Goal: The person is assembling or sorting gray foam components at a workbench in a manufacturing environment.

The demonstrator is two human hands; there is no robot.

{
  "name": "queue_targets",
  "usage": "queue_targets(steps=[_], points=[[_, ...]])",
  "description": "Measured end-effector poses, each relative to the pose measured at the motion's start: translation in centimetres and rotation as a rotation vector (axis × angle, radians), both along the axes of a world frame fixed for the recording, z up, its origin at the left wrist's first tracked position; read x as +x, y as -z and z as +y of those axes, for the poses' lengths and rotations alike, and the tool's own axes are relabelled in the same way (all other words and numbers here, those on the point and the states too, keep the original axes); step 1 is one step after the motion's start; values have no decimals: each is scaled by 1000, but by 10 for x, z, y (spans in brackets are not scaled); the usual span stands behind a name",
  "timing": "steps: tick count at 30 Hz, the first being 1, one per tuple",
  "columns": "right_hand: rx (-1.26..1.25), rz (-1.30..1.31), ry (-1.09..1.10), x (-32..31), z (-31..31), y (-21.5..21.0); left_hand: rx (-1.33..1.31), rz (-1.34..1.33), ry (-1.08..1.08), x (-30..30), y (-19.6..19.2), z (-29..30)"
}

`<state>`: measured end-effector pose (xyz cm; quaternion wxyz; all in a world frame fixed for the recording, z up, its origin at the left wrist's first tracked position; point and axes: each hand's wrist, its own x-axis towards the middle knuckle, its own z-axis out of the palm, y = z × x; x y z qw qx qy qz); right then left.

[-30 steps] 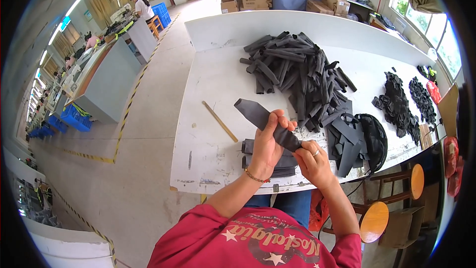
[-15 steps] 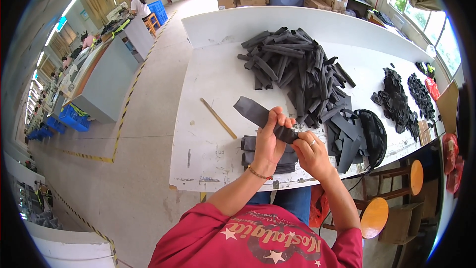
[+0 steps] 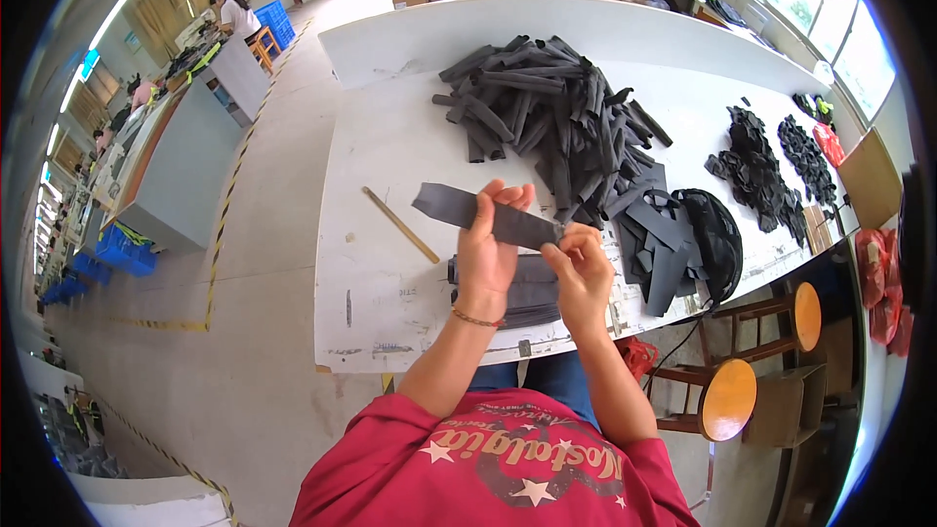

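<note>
Both hands hold one dark grey strip (image 3: 483,215) up above the near edge of the white desk (image 3: 390,146). The left hand (image 3: 485,254) is closed around the strip's middle, fingers curled over its top edge, and the strip's left end juts out free to the left. The right hand (image 3: 578,268) pinches the strip's right end between thumb and fingertips. The step in hand looks like working or checking that right end, so the next move seems to call for a firm hold by the left hand while the right does the fine finger work. Directly under the hands lies a small stack (image 3: 532,288) of similar flat grey pieces on the desk. Farther back sits a big pile (image 3: 547,107) of dark strips, with cut flat shapes (image 3: 659,234) to the right of the hands and a thin wooden stick (image 3: 400,224) just to their left.
</note>
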<state>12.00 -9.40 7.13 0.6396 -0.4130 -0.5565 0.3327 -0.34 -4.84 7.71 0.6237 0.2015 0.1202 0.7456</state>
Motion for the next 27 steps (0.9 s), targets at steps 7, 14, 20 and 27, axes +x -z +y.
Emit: queue_targets(steps=[7,14,20,27], points=[[-399,293,-163,8,-11,-25,112,-18,231,6,-3,-7],[157,-123,120,29,-7,-3,-208,308,-52,-32,15,-10],[-71,110,-113,39,-8,8,-115,201,-18,-42,30,-13],[-352,470,-280,40,-5,10,-236,271,-100,-42,36,-11]])
